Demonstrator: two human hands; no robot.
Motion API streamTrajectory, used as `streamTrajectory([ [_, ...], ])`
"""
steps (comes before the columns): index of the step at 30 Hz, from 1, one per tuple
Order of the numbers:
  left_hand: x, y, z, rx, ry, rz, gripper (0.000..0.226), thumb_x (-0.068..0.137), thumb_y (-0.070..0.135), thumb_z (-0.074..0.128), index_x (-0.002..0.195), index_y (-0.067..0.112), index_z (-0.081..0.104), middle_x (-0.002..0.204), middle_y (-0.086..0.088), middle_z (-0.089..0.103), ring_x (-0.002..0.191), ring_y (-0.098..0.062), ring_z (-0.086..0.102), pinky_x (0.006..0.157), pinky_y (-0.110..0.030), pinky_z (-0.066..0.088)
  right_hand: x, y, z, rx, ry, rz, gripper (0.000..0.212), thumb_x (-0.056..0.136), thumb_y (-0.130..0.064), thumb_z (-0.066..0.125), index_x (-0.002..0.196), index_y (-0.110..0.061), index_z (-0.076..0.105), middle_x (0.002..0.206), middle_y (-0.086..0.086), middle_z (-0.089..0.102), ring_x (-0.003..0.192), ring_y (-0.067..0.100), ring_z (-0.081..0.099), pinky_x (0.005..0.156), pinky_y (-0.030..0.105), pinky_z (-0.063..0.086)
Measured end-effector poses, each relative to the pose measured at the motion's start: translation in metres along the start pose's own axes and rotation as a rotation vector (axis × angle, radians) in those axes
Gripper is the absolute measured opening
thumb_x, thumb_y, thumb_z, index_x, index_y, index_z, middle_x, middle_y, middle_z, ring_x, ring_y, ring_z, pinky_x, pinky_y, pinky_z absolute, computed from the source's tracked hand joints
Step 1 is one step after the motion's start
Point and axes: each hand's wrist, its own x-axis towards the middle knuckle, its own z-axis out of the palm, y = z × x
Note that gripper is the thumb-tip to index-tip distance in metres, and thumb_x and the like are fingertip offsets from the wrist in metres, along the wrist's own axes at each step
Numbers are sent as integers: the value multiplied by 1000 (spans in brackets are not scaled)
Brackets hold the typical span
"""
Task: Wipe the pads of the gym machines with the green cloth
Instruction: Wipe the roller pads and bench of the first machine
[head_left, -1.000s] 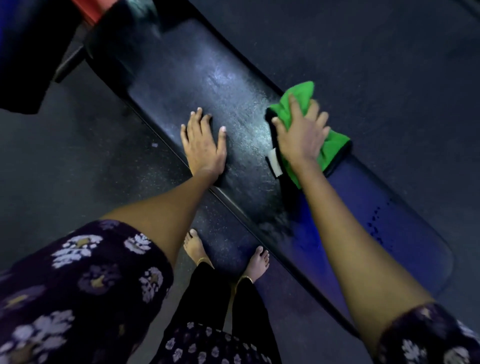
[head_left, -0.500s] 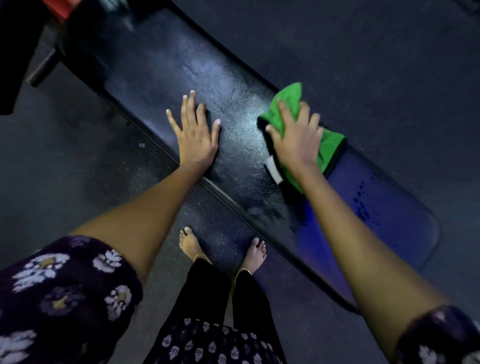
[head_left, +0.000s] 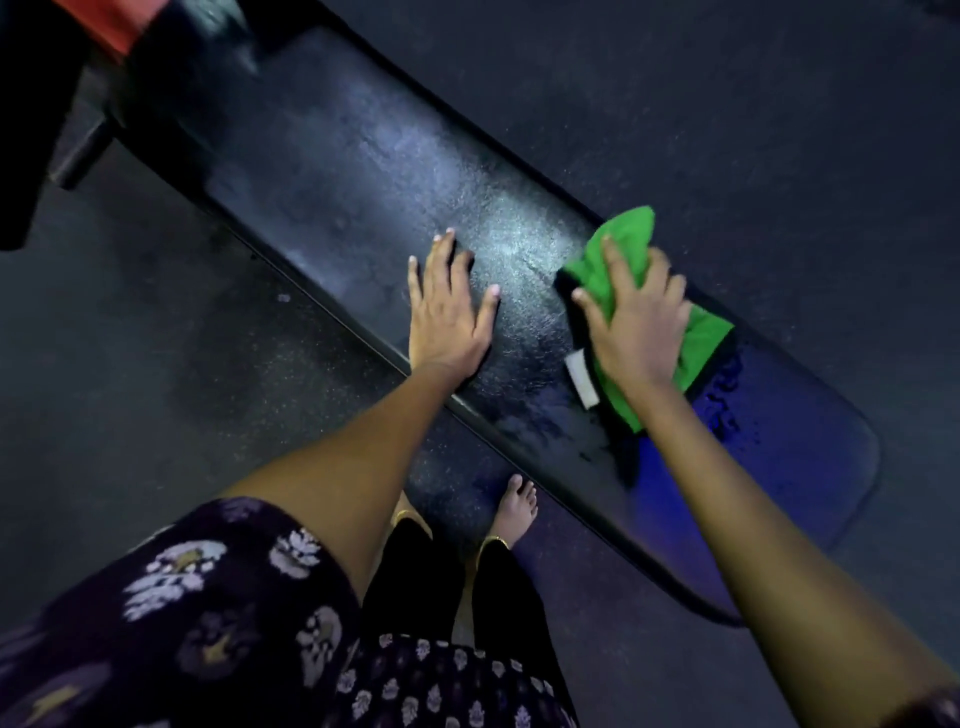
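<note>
Head view: a long black bench pad (head_left: 332, 171) is seen running diag. from upper left to lower right, its surface glossy w/ wet streaks and droplets toward the lower-right end. The left hand (head_left: 449, 312) is laid flat on the pad near its near edge, fingers straight and slightly spread, nothing held. The right hand (head_left: 636, 322) is pressed down on the green cloth (head_left: 698, 345), fingers spread over it w/ tips slightly bent; cloth is bunched under the palm, touching the pad, just right of the left hand. A small white tag (head_left: 582, 378) is seen sticking out from the cloth's near-left edge. A red part (head_left: 106, 21) is visible at the pad's upper-left end. Bare feet (head_left: 514, 512) are planted on the dark floor (head_left: 727, 130) just beside the pad's near edge. Floral-print sleeves (head_left: 208, 597) are seen at bottom.
</note>
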Motion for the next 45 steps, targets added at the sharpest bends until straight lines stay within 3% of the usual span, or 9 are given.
streamTrajectory([
  [3,0,4,-1,-17,1,-10,64,94,48,20,132,3,45,154,-13,24,144,-23,17,118,-44,-1,-40,32,2,-25,19,-97,60,90,-55,44,145,-32,34,141,21,37,109,39,44,88,46,38],
  [9,1,5,-2,-48,17,-20,61,94,47,24,129,2,46,152,-14,27,143,-23,20,118,-45,1,0,47,-12,24,82,323,63,93,-55,43,148,-28,28,145,20,29,121,40,36,96,50,33],
  [16,-1,4,1,-64,47,-8,58,94,44,27,126,1,48,150,-14,31,141,-25,25,117,-44,3,-53,28,4,-24,-15,-213,60,89,-57,44,143,-34,36,139,18,42,106,36,46,85,45,40],
  [23,1,3,2,-67,38,-1,55,95,44,26,123,3,49,150,-14,30,141,-25,23,117,-49,7,-41,42,-4,-8,105,290,66,88,-59,48,145,-30,32,145,18,32,115,38,39,91,46,34],
  [27,0,4,1,-107,53,4,56,93,42,25,124,1,48,151,-15,28,142,-27,21,117,-48,5,-45,-11,10,-45,7,21,67,85,-63,48,144,-35,33,144,15,34,117,34,39,89,41,35],
  [31,-3,2,-1,-216,91,35,56,92,43,29,118,-2,49,148,-19,30,140,-31,26,115,-46,2,-103,-7,30,-112,-29,-367,62,83,-61,48,139,-36,42,130,16,50,96,33,51,75,38,42],
  [35,-3,-1,-4,-266,81,47,59,89,48,32,117,-1,49,146,-20,30,140,-32,24,114,-50,-3,-125,31,22,-49,16,-159,63,83,-64,43,139,-36,42,134,18,46,102,36,48,82,44,42],
  [39,-4,-8,-7,-285,14,92,65,87,53,31,120,0,47,150,-20,22,144,-34,14,113,-50,-8,-94,-8,21,-37,59,125,65,87,-63,46,144,-38,32,145,15,33,117,35,38,91,43,34],
  [45,-5,-10,-16,-346,-53,33,79,78,64,21,122,4,47,157,-16,10,146,-32,-2,109,-52,-16,-134,-36,45,-164,-27,-374,68,79,-58,61,140,-34,43,134,17,49,100,33,51,76,38,41],
])
